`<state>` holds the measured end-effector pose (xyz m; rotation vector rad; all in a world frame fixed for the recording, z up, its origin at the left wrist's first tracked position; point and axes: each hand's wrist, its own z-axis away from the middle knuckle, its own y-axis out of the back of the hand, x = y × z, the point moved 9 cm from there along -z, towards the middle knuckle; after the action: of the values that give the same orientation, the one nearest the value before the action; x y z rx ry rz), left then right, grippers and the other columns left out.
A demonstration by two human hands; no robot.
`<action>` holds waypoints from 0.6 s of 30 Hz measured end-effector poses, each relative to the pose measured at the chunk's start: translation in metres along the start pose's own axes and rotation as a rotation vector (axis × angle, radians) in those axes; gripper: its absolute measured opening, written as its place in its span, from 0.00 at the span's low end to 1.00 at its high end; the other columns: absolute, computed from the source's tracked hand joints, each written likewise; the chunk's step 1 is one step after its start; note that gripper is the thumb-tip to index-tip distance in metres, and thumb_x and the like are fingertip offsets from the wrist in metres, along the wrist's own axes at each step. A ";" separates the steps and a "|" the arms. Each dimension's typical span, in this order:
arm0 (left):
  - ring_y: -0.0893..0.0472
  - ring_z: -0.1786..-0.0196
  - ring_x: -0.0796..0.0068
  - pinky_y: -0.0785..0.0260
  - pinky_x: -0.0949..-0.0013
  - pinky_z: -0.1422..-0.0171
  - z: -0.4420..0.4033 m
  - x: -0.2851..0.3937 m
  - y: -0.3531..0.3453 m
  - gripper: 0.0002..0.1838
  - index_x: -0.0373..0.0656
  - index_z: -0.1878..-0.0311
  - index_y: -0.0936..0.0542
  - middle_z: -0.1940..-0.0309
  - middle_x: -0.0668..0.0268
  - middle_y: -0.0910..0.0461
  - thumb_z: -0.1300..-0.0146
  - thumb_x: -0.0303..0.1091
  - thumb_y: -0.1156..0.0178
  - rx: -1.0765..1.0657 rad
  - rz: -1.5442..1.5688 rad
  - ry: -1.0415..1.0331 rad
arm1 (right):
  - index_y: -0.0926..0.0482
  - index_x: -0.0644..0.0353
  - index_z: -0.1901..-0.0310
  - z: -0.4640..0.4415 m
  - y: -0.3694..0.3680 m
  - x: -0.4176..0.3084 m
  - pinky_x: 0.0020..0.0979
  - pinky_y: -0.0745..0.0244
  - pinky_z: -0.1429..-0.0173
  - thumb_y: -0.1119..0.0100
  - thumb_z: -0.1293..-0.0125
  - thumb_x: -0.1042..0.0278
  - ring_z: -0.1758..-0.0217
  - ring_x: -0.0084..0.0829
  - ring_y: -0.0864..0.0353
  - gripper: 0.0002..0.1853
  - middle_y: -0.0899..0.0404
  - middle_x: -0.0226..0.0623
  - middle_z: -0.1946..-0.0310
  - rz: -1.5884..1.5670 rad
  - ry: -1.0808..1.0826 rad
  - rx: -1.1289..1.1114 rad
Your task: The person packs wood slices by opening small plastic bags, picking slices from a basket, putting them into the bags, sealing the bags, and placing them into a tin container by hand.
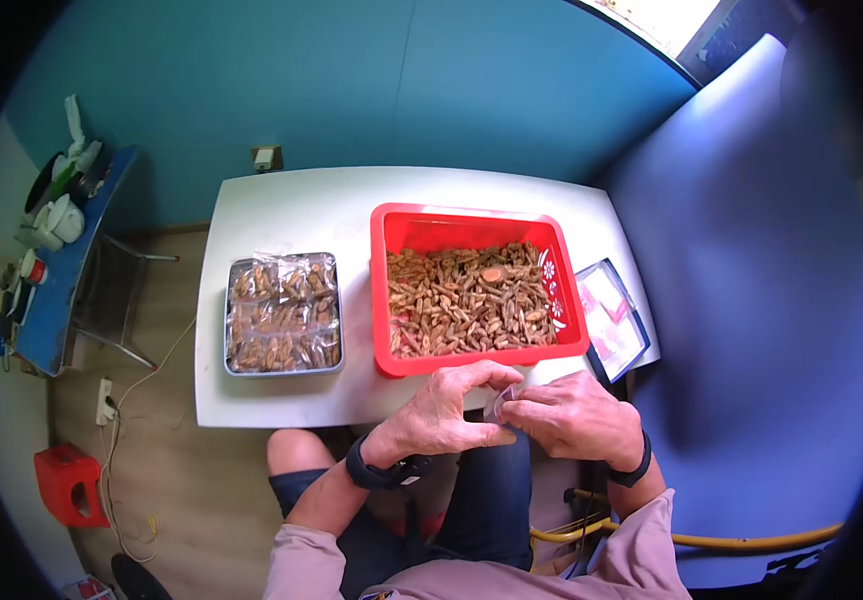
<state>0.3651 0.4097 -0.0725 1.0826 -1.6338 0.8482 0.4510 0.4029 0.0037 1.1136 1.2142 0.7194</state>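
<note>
At the near edge of the red basket (381, 290), my right hand (576, 415) pinches a small clear plastic bag (498, 402). My left hand (446, 408) is curved beside the bag, its thumb and fingers apart, with nothing visible gripped in it. Loose brown, elongated dried pieces (466, 310) fill much of the basket. A round orange-brown disc (492, 275) lies on top of them. To the left, a rectangular metal tin (286, 374) holds several clear packets (281, 318) of similar brown pieces, laid in rows.
Basket and tin stand on a white table (351, 190). A dark-rimmed tray (639, 335) with pinkish-printed plastic sits at the right. A blue side table (61, 300) carries pots and utensils. A red stool (71, 485) and a power strip (106, 400) are on the floor.
</note>
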 end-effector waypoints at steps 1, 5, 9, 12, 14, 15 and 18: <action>0.17 0.45 0.72 0.27 0.66 0.36 -0.005 -0.002 0.006 0.30 0.38 0.41 0.19 0.51 0.62 0.16 0.49 0.31 0.21 0.001 0.011 -0.009 | 0.19 0.58 0.52 -0.005 0.002 0.006 0.38 0.21 0.68 0.35 0.44 0.75 0.65 0.37 0.13 0.16 0.16 0.37 0.66 0.009 -0.012 -0.019; 0.17 0.44 0.72 0.26 0.65 0.37 -0.022 -0.006 0.023 0.31 0.38 0.40 0.20 0.50 0.62 0.16 0.47 0.34 0.21 -0.027 0.056 0.055 | 0.19 0.58 0.52 -0.022 0.011 0.024 0.37 0.20 0.68 0.33 0.44 0.74 0.64 0.36 0.13 0.17 0.16 0.36 0.64 0.021 -0.021 -0.020; 0.17 0.43 0.72 0.25 0.65 0.37 -0.022 0.000 0.040 0.32 0.39 0.40 0.20 0.49 0.63 0.16 0.47 0.35 0.20 0.045 0.028 0.035 | 0.19 0.58 0.52 -0.044 0.021 0.027 0.36 0.18 0.66 0.30 0.46 0.72 0.64 0.36 0.12 0.18 0.16 0.33 0.63 0.001 0.028 -0.021; 0.16 0.43 0.68 0.24 0.64 0.37 -0.021 -0.002 0.048 0.32 0.40 0.40 0.20 0.49 0.61 0.16 0.49 0.35 0.19 0.050 0.027 0.046 | 0.21 0.58 0.51 -0.056 0.019 0.030 0.36 0.18 0.66 0.28 0.47 0.68 0.66 0.38 0.13 0.21 0.18 0.35 0.59 -0.063 0.062 -0.085; 0.15 0.46 0.64 0.24 0.64 0.39 -0.020 0.000 0.051 0.32 0.41 0.42 0.20 0.51 0.59 0.16 0.49 0.36 0.19 0.087 -0.025 0.014 | 0.21 0.58 0.50 -0.062 0.017 0.032 0.36 0.18 0.66 0.28 0.47 0.68 0.66 0.38 0.13 0.22 0.18 0.36 0.59 -0.062 0.083 -0.090; 0.15 0.46 0.64 0.24 0.64 0.39 -0.019 0.000 0.049 0.32 0.41 0.42 0.20 0.51 0.59 0.16 0.49 0.36 0.19 0.088 -0.025 0.016 | 0.21 0.58 0.49 -0.064 0.016 0.031 0.37 0.18 0.67 0.28 0.48 0.68 0.67 0.39 0.13 0.23 0.18 0.37 0.58 -0.061 0.105 -0.093; 0.14 0.48 0.66 0.23 0.64 0.42 -0.016 0.003 0.054 0.30 0.41 0.44 0.21 0.52 0.60 0.16 0.50 0.36 0.19 0.172 -0.114 -0.001 | 0.21 0.58 0.47 -0.066 0.016 0.028 0.38 0.18 0.66 0.27 0.48 0.67 0.67 0.40 0.13 0.25 0.18 0.38 0.58 -0.039 0.132 -0.076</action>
<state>0.3200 0.4423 -0.0672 1.2831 -1.5055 0.9259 0.3967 0.4519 0.0106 0.9898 1.3059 0.8134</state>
